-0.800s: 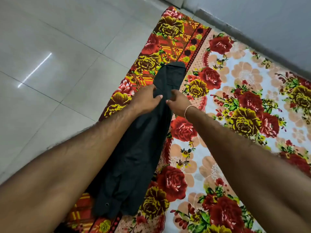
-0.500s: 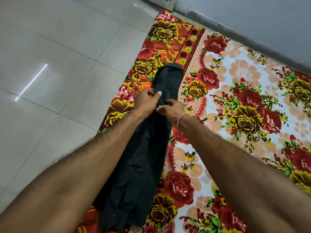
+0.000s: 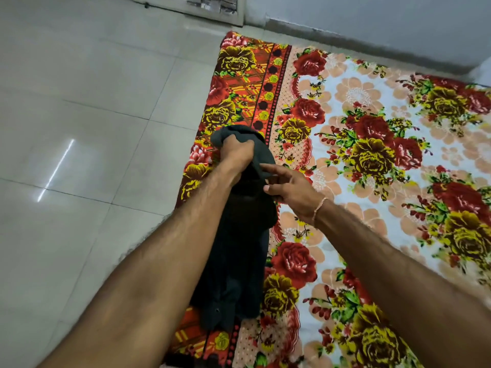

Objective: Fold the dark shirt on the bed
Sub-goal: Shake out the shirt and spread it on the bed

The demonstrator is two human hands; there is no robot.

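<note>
Left hand (image 3: pixel 236 152) grip bunches dark shirt's (image 3: pixel 239 251) far end, lifted.

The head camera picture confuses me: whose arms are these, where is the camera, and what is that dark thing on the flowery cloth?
There is no machine here. A person wears a wide-angle camera on the head, so you look forward and down along their two bare arms. The flowered cloth is a bed sheet spread beside a pale tiled floor. On its patterned border lies the dark shirt, already folded into a long narrow strip. The left hand grips the strip's far end, bunched and lifted off the sheet. The right hand has its fingers stretched out, touching the cloth just below that grip; a thin thread band circles its wrist. The strip's near end rests flat on the sheet.
</note>
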